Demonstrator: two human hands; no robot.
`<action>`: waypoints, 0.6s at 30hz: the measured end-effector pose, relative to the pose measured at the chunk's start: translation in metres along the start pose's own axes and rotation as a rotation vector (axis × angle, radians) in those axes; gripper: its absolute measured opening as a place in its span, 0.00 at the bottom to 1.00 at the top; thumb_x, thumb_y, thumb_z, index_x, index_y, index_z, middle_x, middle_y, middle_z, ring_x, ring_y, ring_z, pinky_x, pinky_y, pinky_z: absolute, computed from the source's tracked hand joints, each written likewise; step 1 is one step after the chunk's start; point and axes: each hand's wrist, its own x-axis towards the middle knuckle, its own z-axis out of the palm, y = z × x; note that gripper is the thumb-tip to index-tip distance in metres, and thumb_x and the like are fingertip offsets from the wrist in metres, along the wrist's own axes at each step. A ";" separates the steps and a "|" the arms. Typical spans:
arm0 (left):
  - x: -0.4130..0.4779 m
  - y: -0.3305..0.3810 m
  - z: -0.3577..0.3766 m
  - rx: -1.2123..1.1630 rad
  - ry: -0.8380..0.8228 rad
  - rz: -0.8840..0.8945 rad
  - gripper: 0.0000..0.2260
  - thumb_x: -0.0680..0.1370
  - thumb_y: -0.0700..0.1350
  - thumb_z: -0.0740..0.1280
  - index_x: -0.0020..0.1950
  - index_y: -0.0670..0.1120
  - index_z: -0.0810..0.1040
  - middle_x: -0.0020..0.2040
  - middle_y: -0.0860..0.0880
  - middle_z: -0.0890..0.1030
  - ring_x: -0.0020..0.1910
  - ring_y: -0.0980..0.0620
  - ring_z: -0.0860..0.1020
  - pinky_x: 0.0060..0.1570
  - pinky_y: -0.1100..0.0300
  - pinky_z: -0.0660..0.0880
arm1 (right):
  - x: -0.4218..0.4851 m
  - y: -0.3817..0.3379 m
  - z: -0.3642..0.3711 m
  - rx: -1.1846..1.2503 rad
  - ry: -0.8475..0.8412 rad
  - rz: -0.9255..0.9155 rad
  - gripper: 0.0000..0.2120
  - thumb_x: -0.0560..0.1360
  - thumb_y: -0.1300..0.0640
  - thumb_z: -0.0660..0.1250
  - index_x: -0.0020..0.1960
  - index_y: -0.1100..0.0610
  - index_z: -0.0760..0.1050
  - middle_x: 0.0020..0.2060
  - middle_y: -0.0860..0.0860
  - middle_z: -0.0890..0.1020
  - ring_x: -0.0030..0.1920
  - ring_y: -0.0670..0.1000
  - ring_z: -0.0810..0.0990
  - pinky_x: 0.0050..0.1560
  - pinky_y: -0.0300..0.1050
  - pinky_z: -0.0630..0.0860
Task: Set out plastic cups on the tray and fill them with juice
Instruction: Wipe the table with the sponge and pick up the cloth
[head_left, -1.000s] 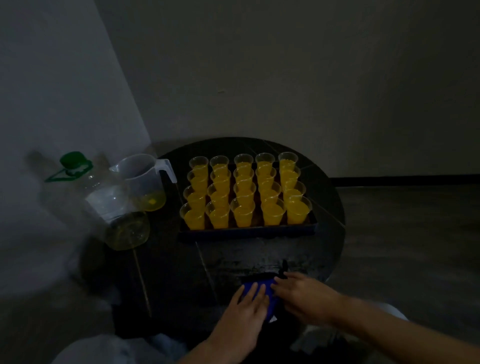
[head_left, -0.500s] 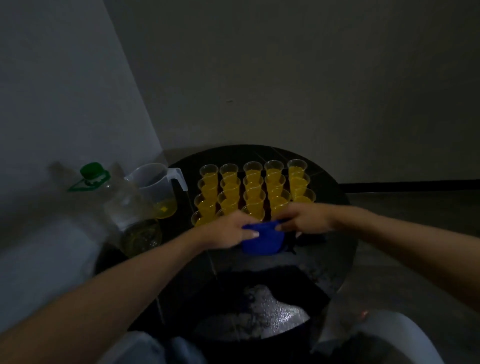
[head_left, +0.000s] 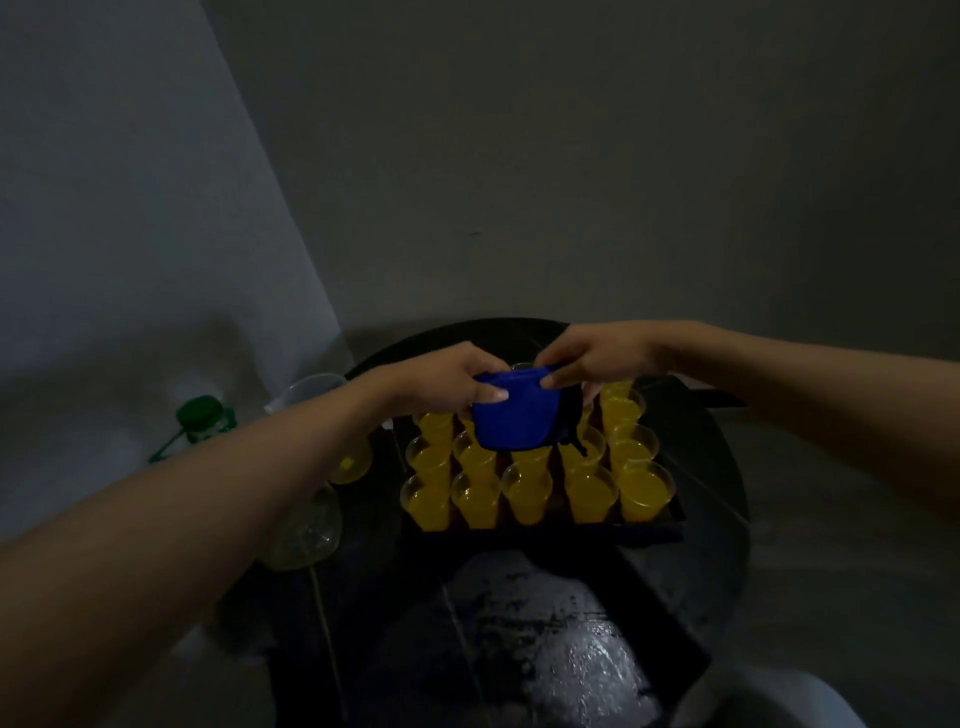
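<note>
Head view: on the dark round bench sits a tray packed with cups of yellow juice. Left of it stand a bottle and a jug. Above the far rows, left hand and right hand each pinch the top edge of a blue cloth, which hangs between them

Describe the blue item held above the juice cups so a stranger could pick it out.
On the round dark table sits a tray packed with cups of yellow juice. Above its far rows, the left hand and right hand pinch the top edge of a hanging blue cloth. It is the only blue thing among yellow cups.
</note>
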 end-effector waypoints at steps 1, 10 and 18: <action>0.001 -0.002 -0.006 -0.005 0.005 -0.004 0.11 0.83 0.41 0.63 0.65 0.46 0.78 0.61 0.47 0.81 0.59 0.52 0.81 0.61 0.51 0.78 | 0.004 -0.003 -0.006 0.012 -0.003 -0.002 0.10 0.82 0.56 0.60 0.59 0.49 0.77 0.55 0.49 0.82 0.55 0.48 0.83 0.60 0.53 0.80; -0.009 0.000 -0.031 -0.103 0.169 -0.019 0.09 0.82 0.39 0.64 0.58 0.51 0.79 0.54 0.49 0.83 0.54 0.51 0.83 0.53 0.56 0.81 | 0.008 -0.039 -0.030 0.073 0.066 -0.047 0.12 0.80 0.56 0.65 0.62 0.57 0.77 0.51 0.56 0.85 0.49 0.54 0.86 0.47 0.44 0.83; -0.027 0.020 -0.038 -0.677 0.248 -0.019 0.18 0.76 0.42 0.72 0.63 0.42 0.70 0.62 0.39 0.75 0.59 0.41 0.80 0.57 0.48 0.81 | 0.008 -0.063 -0.032 0.037 0.392 -0.108 0.20 0.70 0.46 0.74 0.52 0.62 0.80 0.43 0.60 0.84 0.43 0.58 0.84 0.46 0.51 0.79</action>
